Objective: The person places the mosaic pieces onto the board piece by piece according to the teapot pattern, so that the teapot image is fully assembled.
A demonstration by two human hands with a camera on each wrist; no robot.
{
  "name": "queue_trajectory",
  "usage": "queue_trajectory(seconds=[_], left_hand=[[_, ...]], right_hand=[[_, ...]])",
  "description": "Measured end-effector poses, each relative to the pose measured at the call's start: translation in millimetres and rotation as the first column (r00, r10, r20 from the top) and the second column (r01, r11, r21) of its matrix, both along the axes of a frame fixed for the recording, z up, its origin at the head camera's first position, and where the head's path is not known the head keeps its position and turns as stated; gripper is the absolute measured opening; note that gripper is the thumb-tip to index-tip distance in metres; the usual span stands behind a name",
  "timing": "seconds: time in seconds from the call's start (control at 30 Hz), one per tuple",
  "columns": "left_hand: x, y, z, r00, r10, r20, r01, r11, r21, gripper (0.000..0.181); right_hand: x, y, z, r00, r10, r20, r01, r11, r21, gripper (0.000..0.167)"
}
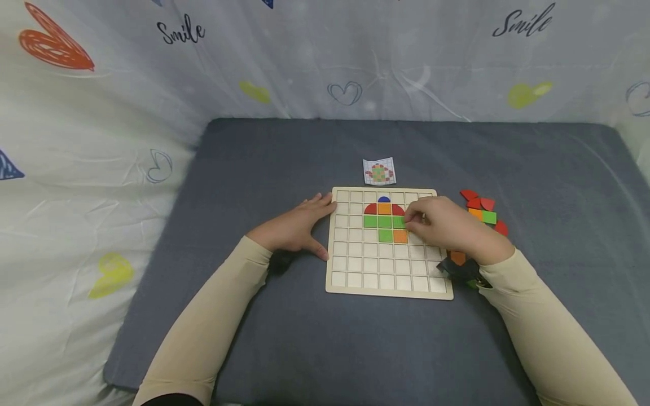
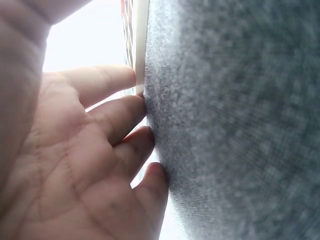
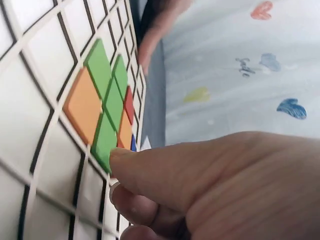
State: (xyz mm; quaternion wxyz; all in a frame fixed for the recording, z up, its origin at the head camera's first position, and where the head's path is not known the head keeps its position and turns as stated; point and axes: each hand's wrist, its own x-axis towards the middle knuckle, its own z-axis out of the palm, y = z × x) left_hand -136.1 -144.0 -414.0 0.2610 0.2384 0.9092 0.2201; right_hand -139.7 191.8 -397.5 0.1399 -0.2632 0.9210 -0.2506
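A pale wooden grid board (image 1: 355, 265) lies on the dark grey cloth, bearing flat coloured tiles. My left hand (image 1: 297, 225) rests at its left edge with fingers spread; in the left wrist view the fingertips (image 2: 127, 77) touch the board's side. At the right end of the green row, my right hand (image 1: 439, 225) pinches a green square tile (image 3: 104, 142) at its corner, thumb on top. Beside it sit an orange tile (image 1: 400, 236), another green tile (image 1: 385, 235), a red quarter-round (image 1: 370, 209) and a blue half-round (image 1: 384, 199). The curled fingers partly hide the tile's far edge.
A small printed picture card (image 1: 379, 171) lies behind the board. Loose red tiles (image 1: 487, 204) and green tiles (image 1: 489, 217) are scattered at its right. Under the right forearm, an orange tile (image 1: 457, 257) is partly covered. A patterned curtain (image 1: 304, 56) hangs behind the table.
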Motion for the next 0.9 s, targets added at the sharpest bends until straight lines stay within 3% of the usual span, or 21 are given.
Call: queue_trajectory(seconds=[0.33, 0.53, 0.77, 0.9], left_hand=[[0.9, 0.4, 1.0, 1.0, 0.011, 0.0, -0.011, 1.0, -0.008, 0.125], [1.1, 1.9, 1.3, 1.0, 0.003, 0.005, -0.003, 1.0, -0.01, 0.126], [1.9, 2.2, 1.1, 1.0, 0.005, 0.007, -0.005, 1.0, -0.021, 0.126], [1.5, 1.4, 1.3, 1.0, 0.016, 0.005, -0.016, 1.0, -0.016, 0.125]], right_hand=[[7.2, 35, 3.6, 0.995, -0.097, -0.007, 0.097, 0.994, 0.053, 0.011], [17.8, 55, 0.1, 0.995, -0.101, -0.003, 0.101, 0.993, 0.065, 0.011], [29.0, 69, -5.4, 0.993, -0.115, 0.013, 0.114, 0.99, 0.084, 0.023], [31.9, 72, -4.5, 0.995, -0.095, 0.004, 0.094, 0.992, 0.083, 0.02]])
